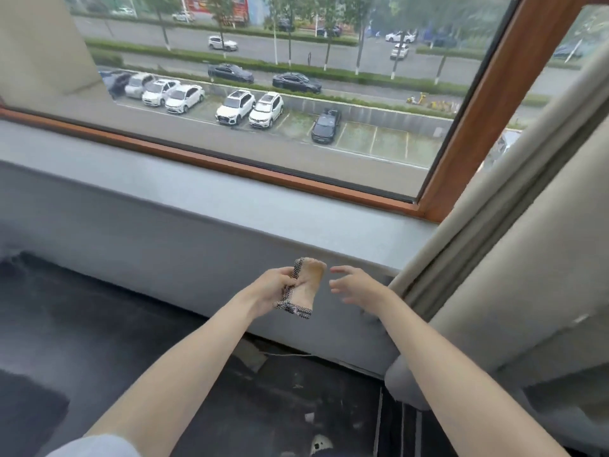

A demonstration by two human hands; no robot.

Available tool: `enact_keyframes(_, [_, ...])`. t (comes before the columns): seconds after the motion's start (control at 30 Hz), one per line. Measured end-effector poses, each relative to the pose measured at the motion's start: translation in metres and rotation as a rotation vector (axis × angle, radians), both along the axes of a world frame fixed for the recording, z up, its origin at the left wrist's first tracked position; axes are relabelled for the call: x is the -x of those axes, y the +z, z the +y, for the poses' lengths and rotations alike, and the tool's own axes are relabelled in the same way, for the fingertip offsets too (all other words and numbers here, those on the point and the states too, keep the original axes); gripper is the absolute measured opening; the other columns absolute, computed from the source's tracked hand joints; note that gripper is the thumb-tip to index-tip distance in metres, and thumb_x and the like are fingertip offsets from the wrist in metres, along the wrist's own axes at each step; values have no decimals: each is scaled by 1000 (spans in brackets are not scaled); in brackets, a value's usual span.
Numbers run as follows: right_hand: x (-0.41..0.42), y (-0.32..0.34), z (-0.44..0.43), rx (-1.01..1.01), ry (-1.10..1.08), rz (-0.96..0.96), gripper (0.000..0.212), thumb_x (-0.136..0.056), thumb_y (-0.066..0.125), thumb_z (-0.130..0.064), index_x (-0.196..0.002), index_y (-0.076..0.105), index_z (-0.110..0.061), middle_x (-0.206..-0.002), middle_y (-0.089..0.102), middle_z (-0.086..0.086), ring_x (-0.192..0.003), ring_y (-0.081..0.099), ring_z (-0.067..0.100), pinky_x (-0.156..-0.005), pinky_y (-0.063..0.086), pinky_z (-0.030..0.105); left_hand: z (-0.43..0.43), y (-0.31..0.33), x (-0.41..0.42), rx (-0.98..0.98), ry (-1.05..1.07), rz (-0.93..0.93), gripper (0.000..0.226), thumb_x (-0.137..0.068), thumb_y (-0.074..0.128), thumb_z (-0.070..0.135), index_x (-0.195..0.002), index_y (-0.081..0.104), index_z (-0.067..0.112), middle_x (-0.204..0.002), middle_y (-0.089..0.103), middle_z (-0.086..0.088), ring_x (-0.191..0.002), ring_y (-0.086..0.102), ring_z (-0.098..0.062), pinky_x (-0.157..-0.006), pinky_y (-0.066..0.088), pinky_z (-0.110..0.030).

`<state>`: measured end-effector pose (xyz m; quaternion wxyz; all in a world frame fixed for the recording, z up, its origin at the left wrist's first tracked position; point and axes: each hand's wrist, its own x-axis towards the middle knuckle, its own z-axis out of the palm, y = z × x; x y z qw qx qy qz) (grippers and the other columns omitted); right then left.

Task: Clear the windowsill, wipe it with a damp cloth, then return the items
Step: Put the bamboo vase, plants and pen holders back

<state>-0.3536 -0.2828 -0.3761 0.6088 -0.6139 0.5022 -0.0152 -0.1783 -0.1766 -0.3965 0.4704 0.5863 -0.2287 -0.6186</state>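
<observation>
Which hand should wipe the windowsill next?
Probably the left hand: it grips the cloth near the front edge of the windowsill. The right hand is open beside the cloth, holding nothing.

Cloth point(301, 286) in left hand point(270, 290), right hand point(357, 285) beside, seemingly before windowsill point(230, 206)

A big window point(280, 140) fills the top of the view. Its frame point(230, 164) is brown wood. Through the glass there is a car park with white cars point(235, 107) and a dark one, then a green hedge point(329, 72), a road point(296, 51) and trees point(329, 24). Soft grey daylight comes in. Under the glass runs a grey windowsill point(197, 199), and below it a grey wall point(131, 252). The floor point(99, 341) is dark. A pale curtain point(527, 258) hangs at the right side.
</observation>
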Motion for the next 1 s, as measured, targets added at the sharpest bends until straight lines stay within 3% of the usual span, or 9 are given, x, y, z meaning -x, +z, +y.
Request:
enact_keyframes(0.1, [-66, 11, 36, -39, 81, -113, 32, -90, 62, -17, -122, 58, -19, -108, 64, 4, -94, 59, 13, -81, 44, 31, 58, 5, -47, 62, 74, 49, 23, -93, 50, -1, -112, 61, 7, -106, 67, -12, -94, 64, -23, -87, 48, -35])
enact_keyframes(0.2, [-127, 21, 87, -54, 202, -170, 22, -88, 66, -23, -109, 64, -18, -102, 70, -1, -89, 63, 11, -79, 43, 30, 119, 13, -90, 87, 181, 64, 26, -94, 52, 5, -119, 58, 7, -112, 67, -12, -97, 65, -21, -83, 51, -29])
enact_keyframes(0.37, [-234, 21, 188, -13, 296, -174, 12, -85, 69, -19, -85, 60, -10, -85, 64, 6, -80, 62, 22, -81, 50, 37, 241, 18, -165, 38, 211, 67, 25, -101, 42, 23, -115, 59, 13, -99, 66, -1, -87, 63, -13, -76, 49, -28])
enact_keyframes(0.43, [-272, 16, 235, -12, 297, -191, 10, -87, 65, -16, -86, 58, -9, -82, 61, 9, -78, 60, 24, -82, 51, 39, 297, 17, -187, -11, 224, -8, 28, -96, 53, 32, -119, 60, 18, -98, 67, 3, -87, 61, -11, -78, 48, -28])
enact_keyframes(0.53, [-317, 11, 299, -39, 319, -228, 6, -88, 59, -12, -93, 58, -9, -74, 60, 5, -66, 59, 20, -71, 53, 33, 373, 9, -215, -28, 325, -87, 29, -89, 62, 16, -118, 61, 18, -93, 65, 4, -83, 58, -9, -78, 46, -29])
enact_keyframes(0.67, [-357, 6, 375, -121, 445, -226, 10, -89, 52, -4, -84, 57, -11, -77, 60, 5, -70, 59, 19, -69, 50, 31, 458, 1, -242, -82, 542, -155, 26, -82, 66, 8, -107, 67, 16, -100, 68, -3, -95, 60, -17, -94, 46, -39])
enact_keyframes(0.83, [-414, 8, 437, -167, 591, -193, 18, -87, 48, 4, -82, 55, -12, -81, 59, 7, -75, 60, 20, -64, 52, 31, 532, 4, -270, -90, 839, -86, 21, -76, 72, 21, -97, 71, 18, -94, 68, -1, -81, 61, -14, -78, 48, -32])
enact_keyframes(0.93, [-447, 9, 466, -172, 644, -167, 19, -88, 46, 6, -82, 54, -10, -78, 58, 7, -70, 58, 18, -65, 51, 31, 562, 4, -284, -40, 952, 5, 12, -88, 62, 20, -98, 68, 17, -89, 64, -4, -76, 59, -17, -78, 48, -35])
enact_keyframes(1.0, [-460, 5, 484, -184, 694, -139, 16, -88, 45, 5, -92, 56, -6, -82, 59, 9, -71, 59, 19, -66, 52, 31, 581, 7, -285, -21, 1011, 49, 17, -90, 61, 19, -106, 64, 16, -92, 64, -5, -79, 59, -19, -81, 50, -39])
